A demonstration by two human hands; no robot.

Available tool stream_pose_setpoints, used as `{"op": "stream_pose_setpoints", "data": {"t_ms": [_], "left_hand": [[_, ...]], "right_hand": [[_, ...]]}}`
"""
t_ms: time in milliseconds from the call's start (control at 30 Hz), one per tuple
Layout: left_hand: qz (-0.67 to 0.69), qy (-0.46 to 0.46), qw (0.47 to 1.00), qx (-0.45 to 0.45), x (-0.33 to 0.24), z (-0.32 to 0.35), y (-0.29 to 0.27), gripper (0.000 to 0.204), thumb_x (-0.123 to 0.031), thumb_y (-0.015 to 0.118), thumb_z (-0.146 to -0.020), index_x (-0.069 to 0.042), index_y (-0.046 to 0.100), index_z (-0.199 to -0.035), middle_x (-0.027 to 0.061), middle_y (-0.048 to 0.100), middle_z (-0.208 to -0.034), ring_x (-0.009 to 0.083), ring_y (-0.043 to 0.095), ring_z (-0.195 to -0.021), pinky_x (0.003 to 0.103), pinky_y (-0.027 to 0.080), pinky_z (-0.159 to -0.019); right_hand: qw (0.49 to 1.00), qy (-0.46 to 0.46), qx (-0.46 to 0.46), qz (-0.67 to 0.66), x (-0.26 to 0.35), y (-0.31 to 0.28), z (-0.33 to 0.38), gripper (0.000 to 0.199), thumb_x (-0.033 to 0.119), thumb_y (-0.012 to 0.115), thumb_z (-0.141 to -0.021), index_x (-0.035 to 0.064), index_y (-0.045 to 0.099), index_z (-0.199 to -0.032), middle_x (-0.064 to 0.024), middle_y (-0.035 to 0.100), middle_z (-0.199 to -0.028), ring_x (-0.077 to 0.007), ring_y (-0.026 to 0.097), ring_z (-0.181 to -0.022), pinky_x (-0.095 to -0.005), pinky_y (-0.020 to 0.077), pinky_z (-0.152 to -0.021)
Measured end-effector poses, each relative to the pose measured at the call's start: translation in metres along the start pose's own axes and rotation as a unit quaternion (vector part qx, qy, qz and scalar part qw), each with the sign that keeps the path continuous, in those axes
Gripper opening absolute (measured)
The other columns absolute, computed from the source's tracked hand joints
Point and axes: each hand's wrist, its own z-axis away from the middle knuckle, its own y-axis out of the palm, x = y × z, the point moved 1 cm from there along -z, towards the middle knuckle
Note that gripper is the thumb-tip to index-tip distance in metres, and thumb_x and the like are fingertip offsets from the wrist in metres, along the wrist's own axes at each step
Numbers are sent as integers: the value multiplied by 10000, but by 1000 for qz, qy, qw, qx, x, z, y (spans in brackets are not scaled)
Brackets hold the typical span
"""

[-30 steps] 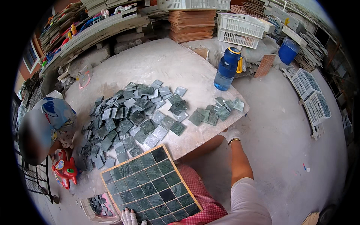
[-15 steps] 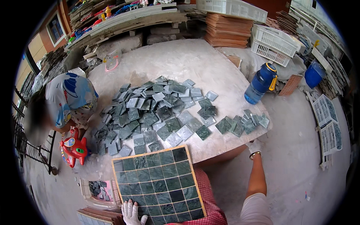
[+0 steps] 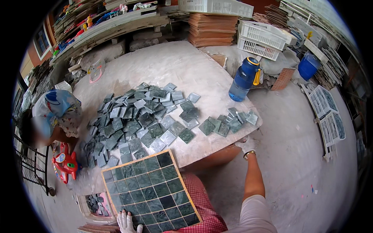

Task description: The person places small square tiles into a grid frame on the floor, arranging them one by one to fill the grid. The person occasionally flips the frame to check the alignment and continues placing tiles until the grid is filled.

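A framed panel of dark green square tiles (image 3: 149, 192) lies tilted across my lap, against the table's front edge. My left hand (image 3: 127, 222), in a white glove with bare fingertips, lies on the panel's lower left part, its fingers stretched out flat. Just below the table's right front edge is my right hand (image 3: 246, 145), also gloved, with a bracelet at the wrist; its fingers are partly hidden and blurred. Near it on the table is a small group of loose tiles (image 3: 222, 126). Beyond the panel spreads a large heap of loose green-grey tiles (image 3: 134, 112).
A blue water bottle (image 3: 244, 79) stands on the pale table (image 3: 163, 58) at the right. On the left, a person (image 3: 58, 110) bends beside a red toy helicopter (image 3: 66, 163). A basket of tiles (image 3: 81, 206) stands low left; white crates (image 3: 332, 126) hold tiles far right.
My view has turned to the right, so the scene sits farther left. My left hand stays on the panel, and my right hand stays by the table edge.
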Motion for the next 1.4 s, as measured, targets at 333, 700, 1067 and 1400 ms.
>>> {"op": "stream_pose_setpoints", "data": {"t_ms": [333,700,1067,1400], "left_hand": [[13,-8,1000,0,-4,-2,0,627,-223,674,-774,-16,464,-1328,231,414,-1393,434,361,-1295,505,294,-1073],[10,-25,1000,9,-1,0,-2,647,-218,690,-764,-20,462,-1336,237,407,-1396,429,353,-1303,497,281,-1085],[14,-15,1000,-1,2,1,-1,636,-248,687,-763,-22,474,-1319,225,400,-1405,423,356,-1298,499,280,-1085],[35,-22,999,-5,-1,-3,-6,614,-291,670,-775,-21,495,-1298,224,402,-1403,445,329,-1301,516,253,-1090]], "right_hand": [[994,35,-17,98,-1,8,6,521,446,825,-599,48,593,-842,-147,641,-820,-330,611,-759,-423,479,-710],[862,-247,182,403,62,9,85,620,645,522,-796,79,663,-1006,-122,660,-1000,-266,606,-977,-392,409,-933],[827,-182,337,412,60,9,112,320,401,560,-853,173,621,-1068,-91,671,-996,-290,635,-960,-453,499,-808],[832,-218,288,421,109,-90,133,285,404,577,-833,157,654,-950,-101,681,-888,-301,645,-859,-446,489,-744]]}}
